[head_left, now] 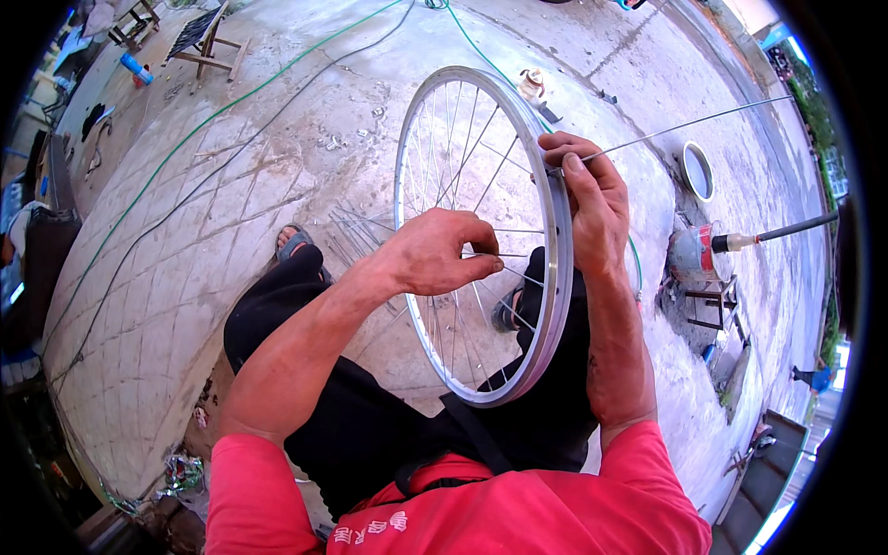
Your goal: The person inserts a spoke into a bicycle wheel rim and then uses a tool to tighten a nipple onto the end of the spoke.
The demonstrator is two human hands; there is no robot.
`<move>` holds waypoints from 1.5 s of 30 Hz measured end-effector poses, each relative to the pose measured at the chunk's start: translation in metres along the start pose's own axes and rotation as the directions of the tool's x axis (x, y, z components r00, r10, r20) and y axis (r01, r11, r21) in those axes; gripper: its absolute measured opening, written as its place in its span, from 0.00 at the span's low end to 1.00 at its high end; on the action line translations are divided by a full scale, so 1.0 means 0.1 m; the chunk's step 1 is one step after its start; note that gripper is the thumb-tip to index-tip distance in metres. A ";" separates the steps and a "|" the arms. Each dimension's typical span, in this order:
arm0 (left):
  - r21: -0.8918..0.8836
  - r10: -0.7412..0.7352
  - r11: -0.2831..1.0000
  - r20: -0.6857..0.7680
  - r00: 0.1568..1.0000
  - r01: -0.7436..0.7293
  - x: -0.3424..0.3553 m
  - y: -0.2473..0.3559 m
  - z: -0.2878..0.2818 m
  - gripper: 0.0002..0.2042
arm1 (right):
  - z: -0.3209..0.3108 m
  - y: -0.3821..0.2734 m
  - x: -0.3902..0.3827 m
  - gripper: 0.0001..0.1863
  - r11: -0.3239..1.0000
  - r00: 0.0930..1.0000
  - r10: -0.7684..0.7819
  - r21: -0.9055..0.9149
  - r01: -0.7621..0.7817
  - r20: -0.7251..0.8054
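Person seated outdoors, seen from above. Nearest the viewer is a red shirt [518, 513] with pale printing on the chest; beyond it are black trousers [370, 416], the knees spread apart. A bare bicycle wheel [561, 250] with a silver rim stands tilted upright between the legs, its lower edge close to the right thigh. The left hand [446, 252] reaches across the near face of the wheel; its thumb and forefinger are drawn narrowly together at a spoke [520, 230], though whether they grip it cannot be told. The right hand [592, 190] is at the outer side of the rim, thumb and fingers closed on a long thin metal rod [689, 128] that runs outward to the right, its near end at the rim. Below the wheel, the left foot wears a grey sandal [294, 242] on the pale concrete ground [231, 185]. Loose thin rods [359, 231] lie in a heap between the feet, behind the left forearm. Farther right are a red-and-white bucket [692, 257], a small stool [710, 305] and a round white basin [697, 172]. Toward the far left, a green hose [222, 111] runs alongside a dark hose [268, 122]; beyond them stands a wooden-legged seat [196, 35].
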State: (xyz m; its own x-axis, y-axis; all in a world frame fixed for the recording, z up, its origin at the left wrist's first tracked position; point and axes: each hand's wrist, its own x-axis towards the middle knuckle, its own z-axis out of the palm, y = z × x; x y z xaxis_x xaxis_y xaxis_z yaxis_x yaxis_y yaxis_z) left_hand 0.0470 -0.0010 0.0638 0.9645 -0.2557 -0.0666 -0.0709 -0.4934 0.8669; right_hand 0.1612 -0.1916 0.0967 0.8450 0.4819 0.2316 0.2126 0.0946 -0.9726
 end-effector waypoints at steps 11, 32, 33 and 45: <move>-0.170 0.051 0.984 0.005 0.999 -0.049 -0.08 0.14 -0.04 0.12 | 0.14 -0.02 0.03 0.14 0.999 0.999 -0.033 -0.022 0.034 0.031; -0.281 0.044 0.958 -0.085 0.995 -0.066 -0.19 -0.03 0.01 0.15 | -0.17 0.12 0.11 0.16 0.996 0.996 -0.008 0.086 0.016 -0.091; -0.313 0.030 0.948 -0.094 0.995 -0.058 -0.22 -0.04 0.00 0.16 | -0.19 0.20 0.07 0.15 0.998 0.995 0.034 0.060 -0.029 -0.091; -0.326 0.045 0.941 -0.141 0.989 -0.090 -0.54 -0.17 -0.18 0.32 | 0.08 2.01 -1.77 0.17 0.542 0.517 0.804 -0.721 -0.432 0.294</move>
State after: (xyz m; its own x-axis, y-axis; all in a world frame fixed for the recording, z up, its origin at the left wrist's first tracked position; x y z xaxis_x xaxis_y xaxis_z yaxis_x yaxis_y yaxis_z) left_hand 0.0010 0.0364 0.0613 0.9865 -0.1579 0.0432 -0.0704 -0.1705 0.9828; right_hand 0.0504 -0.2504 -0.1403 0.4641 0.5812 -0.6685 0.1035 -0.7851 -0.6107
